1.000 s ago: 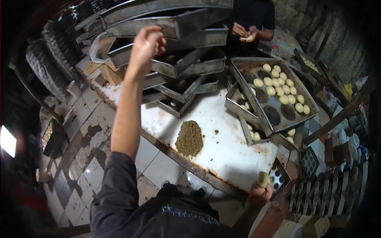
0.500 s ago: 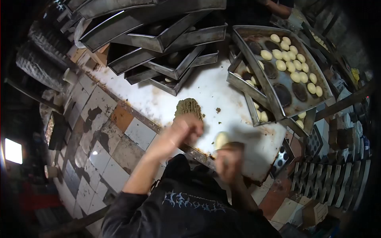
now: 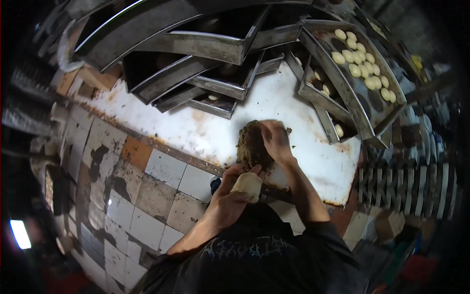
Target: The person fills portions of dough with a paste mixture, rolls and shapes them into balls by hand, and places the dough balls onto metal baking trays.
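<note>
White table (image 3: 161, 132): spans the middle of the scene, its near edge stained and rusty.
Tray stack (image 3: 205, 46): metal trays piled crosswise at the table's far left, the upper ones cut off by the top edge, the insides mostly too dark to read.
Dough tray (image 3: 338, 81): tops another pile at the far right, partly hiding the trays beneath; its far corner is dim.
Brown mound (image 3: 250, 144): crumbly, near the table's near edge, partly covered by a hand.
Left hand (image 3: 227, 198): just nearer than the mound, fingers and thumb bent around a flat dough piece (image 3: 247, 187); half a second ago, a blur over the mound's near side.
Right hand (image 3: 277, 142): now at the mound's right side, fingers half curled; half a second ago it was right of the mound beside a pale lump. Its fingertips are hard to make out, so whether it grips any filling cannot be told.
Dough balls (image 3: 370, 82): pale, clustered in the dough tray.
</note>
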